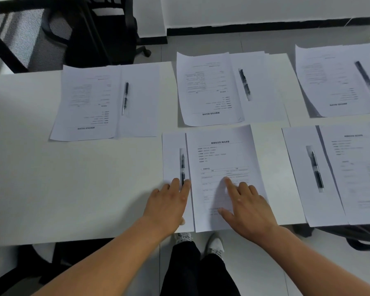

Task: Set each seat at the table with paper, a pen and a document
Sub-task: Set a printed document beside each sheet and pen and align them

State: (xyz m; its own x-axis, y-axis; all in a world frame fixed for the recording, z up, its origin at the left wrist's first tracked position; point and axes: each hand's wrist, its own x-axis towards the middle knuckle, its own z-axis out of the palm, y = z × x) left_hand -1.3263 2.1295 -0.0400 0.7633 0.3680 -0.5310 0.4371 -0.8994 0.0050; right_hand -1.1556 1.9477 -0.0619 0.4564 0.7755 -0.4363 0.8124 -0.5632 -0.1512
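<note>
On the white table (51, 178) lie several sets of blank paper, printed document and black pen. At the near middle set, my left hand (169, 205) rests flat on the blank paper (172, 150), its fingertips touching the lower end of the pen (182, 167). My right hand (247, 207) presses the printed document (220, 154) with its index finger stretched out. Another set with a pen (315, 169) lies at the near right. Across the table are three more sets, with pens at the far left (125, 98), far middle (244, 84) and far right (364, 74).
A black mesh office chair (51, 33) stands behind the far left of the table. A second chair's base (350, 236) shows under the near right edge. My legs and white shoes (215, 244) are below the table's near edge. A bare stretch of table lies at the near left.
</note>
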